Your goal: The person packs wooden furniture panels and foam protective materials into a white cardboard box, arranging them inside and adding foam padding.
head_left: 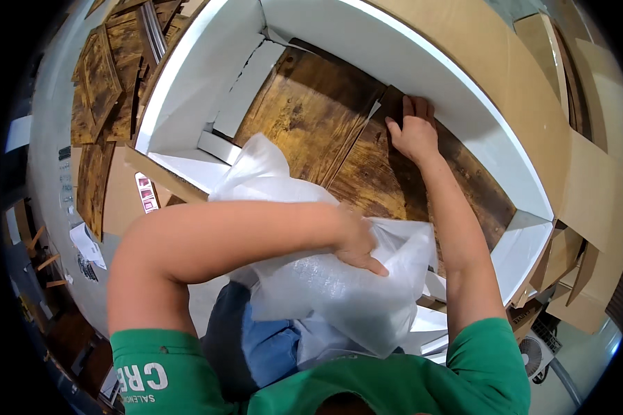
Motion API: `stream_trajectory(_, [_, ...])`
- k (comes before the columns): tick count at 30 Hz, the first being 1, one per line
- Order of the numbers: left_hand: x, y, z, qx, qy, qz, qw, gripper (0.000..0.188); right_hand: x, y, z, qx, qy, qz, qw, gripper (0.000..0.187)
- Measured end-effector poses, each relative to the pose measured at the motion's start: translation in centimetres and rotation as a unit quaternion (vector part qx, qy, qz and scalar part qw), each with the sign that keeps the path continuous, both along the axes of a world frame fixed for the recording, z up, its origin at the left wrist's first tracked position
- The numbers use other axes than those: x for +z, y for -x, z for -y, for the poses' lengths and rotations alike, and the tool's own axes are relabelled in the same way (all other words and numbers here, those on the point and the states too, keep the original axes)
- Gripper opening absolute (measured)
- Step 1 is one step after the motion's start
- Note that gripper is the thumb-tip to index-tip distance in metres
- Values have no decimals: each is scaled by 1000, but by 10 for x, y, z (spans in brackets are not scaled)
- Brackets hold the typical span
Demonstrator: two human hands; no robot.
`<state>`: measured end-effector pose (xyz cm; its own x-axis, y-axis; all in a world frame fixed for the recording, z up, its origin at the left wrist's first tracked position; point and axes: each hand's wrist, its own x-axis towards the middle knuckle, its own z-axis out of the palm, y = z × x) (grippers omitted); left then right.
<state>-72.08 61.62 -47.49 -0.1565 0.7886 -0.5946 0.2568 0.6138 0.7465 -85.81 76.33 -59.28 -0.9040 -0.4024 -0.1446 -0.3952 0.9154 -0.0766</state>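
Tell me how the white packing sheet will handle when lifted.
The packing sheet is probably floppy, since it bunches in soft folds beneath the left hand. It is likely light for its size, as it looks thin and partly see-through. It seems unlikely to roll, having a loose, crumpled shape.

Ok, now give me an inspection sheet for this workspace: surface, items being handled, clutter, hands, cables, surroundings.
Surface: grey floor, partly covered.
Items: brown wood-look panels inside a white-lined cardboard box; translucent white wrap bunched at its near side.
Clutter: loose brown boards stacked left of the box; white paper on the floor.
Hands: left hand at the wrap, blurred; right hand at the panels, grip unclear.
Cables: possibly one beside the white fan, too small to tell.
Surroundings: opened cardboard on the right.
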Motion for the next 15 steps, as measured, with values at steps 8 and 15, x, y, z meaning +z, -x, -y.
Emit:
stream_trajectory(8, [-40,22,-3,224,-21,34,974,57,0,-7,-8,9,23,22,999,60])
stream_trajectory(15, [-113,27,14,547,83,-113,825,31,-11,-20,8,161,122,-109,973,36])
